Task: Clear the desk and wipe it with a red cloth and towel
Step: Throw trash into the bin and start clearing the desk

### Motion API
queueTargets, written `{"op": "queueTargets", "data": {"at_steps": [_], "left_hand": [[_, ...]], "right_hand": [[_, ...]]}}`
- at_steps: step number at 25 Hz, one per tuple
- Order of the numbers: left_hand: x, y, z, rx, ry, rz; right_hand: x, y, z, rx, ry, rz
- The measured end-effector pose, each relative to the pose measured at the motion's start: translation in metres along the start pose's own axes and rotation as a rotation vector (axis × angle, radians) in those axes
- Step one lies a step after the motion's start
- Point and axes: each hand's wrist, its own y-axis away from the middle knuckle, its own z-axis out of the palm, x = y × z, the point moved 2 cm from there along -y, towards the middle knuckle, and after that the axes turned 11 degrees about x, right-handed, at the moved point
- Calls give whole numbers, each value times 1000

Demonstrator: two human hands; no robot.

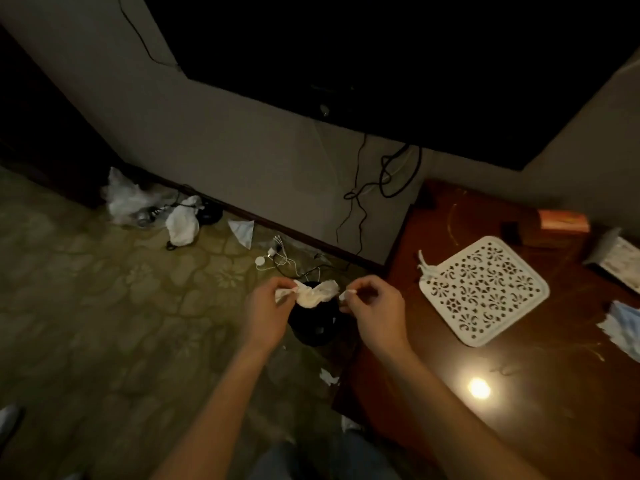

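My left hand [266, 310] pinches one end of a crumpled white tissue [317, 294], which hangs above a small black bin [313, 327] on the floor. My right hand [374, 306] pinches a small white scrap at the tissue's other side; whether that scrap joins the tissue I cannot tell. The dark wooden desk [450, 358] stands to the right of both hands. On it lie a white perforated square mat [485, 291], an orange-topped box [561, 221] and crumpled paper [623, 327] at the right edge. No red cloth is in view.
White bags and wrappers [152, 209], a charger with white cables [277, 256] and paper scraps [327, 375] litter the patterned floor. Black cables [388, 181] hang down the wall behind the desk. A packet [620, 261] lies at the desk's far right.
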Motion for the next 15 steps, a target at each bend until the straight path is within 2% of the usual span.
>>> {"op": "queueTargets", "data": {"at_steps": [3,8,11,15], "left_hand": [[-61,-58,35,-76,-65,-45],[-181,-126,120,-217,-139,-122],[-245,-147,170,-268,-170,-171],[-309,-167,219,-315,-181,-216]], "right_hand": [[41,-41,67,50,103,138],[161,-102,170,234,191,594],[220,-134,212,276,317,636],[271,-165,244,265,342,635]]}}
